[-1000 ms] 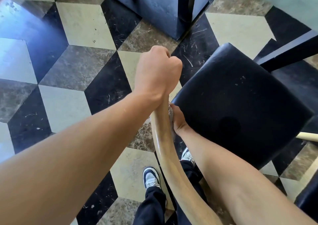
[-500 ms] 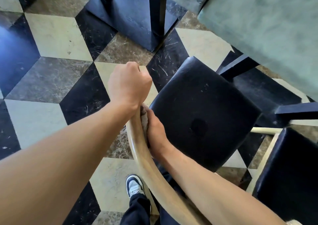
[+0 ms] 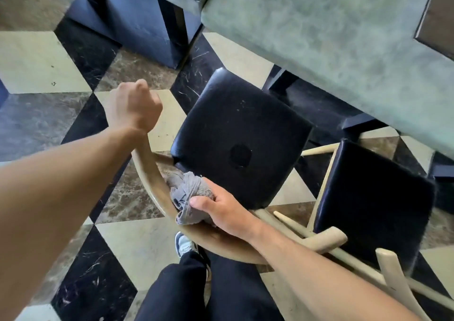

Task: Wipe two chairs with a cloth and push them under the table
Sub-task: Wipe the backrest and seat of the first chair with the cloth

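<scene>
Two chairs stand by the table (image 3: pixel 344 38): near chair (image 3: pixel 240 136), its rail gripped by the left hand (image 3: pixel 134 105), right hand (image 3: pixel 228 210) clutching the cloth (image 3: pixel 189 194) against it; second chair (image 3: pixel 373 200) beside it, table legs (image 3: pixel 317 109) just beyond.

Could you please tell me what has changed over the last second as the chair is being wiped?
The right hand has slid the grey cloth along the curved wooden backrest, away from the left hand and towards the person. The left hand still grips the backrest's end.
</scene>
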